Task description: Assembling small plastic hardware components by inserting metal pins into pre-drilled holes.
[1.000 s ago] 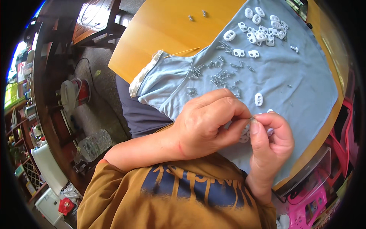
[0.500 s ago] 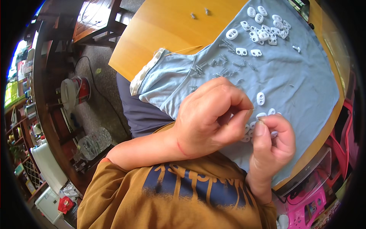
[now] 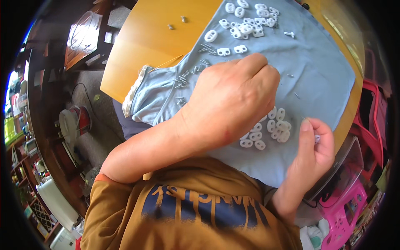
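My left hand (image 3: 235,98) is over the middle of a pale blue cloth (image 3: 321,62), back upward, knuckles bent and fingers curled under. Its fingertips, and anything in them, are hidden. To the right, my right hand (image 3: 314,146) is closed, thumb pressed to forefinger, with a thin tip showing at the pinch. A white cord lock part (image 3: 317,138) peeks out between its curled fingers. Between the hands lies a group of white oval two-hole cord locks (image 3: 283,136). Small metal springs (image 3: 182,80) are scattered beyond my left forearm.
More white cord lock pieces (image 3: 246,30) are heaped at the cloth's far side, near a white plunger-like piece (image 3: 289,34). Two springs (image 3: 183,19) rest on the bare wooden table (image 3: 141,41). A pink plastic stool (image 3: 343,212) stands at the lower right.
My hands have moved apart from close together. The left has turned its back upward and reached farther over the cloth. The whole view has shifted, so the table appears farther left.
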Tool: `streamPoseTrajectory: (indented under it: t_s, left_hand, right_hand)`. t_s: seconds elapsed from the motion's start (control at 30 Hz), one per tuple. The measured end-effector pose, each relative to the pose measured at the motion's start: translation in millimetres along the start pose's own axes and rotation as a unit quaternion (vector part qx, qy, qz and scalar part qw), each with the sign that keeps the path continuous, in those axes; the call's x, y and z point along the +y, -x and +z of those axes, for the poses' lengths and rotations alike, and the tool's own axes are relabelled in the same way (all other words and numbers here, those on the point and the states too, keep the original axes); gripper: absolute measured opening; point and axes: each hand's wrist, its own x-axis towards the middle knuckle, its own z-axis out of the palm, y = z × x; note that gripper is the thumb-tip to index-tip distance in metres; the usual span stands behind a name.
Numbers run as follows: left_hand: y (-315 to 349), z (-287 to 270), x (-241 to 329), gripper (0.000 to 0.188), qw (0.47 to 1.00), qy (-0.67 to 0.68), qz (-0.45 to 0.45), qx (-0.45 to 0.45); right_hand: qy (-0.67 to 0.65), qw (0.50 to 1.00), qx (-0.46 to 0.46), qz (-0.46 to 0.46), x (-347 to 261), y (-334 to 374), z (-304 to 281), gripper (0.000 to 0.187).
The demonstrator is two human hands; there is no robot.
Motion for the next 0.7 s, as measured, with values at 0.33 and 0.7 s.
streamPoseTrajectory:
  t_s: [0.33,0.7]
  left_hand:
    - [-12.8,28.9,-0.5,0.008,0.99,-0.087,-0.038,-0.106]
    - [-6.7,-14.5,0.2,0.01,0.993,0.05,-0.1,-0.04]
  right_hand:
    - [0.278,0.952,0.057,-0.112,40.1,-20.4,-12.1,0.006]
    - [0.229,0.967,0.044,-0.103,39.1,-21.1,-15.5,0.01]
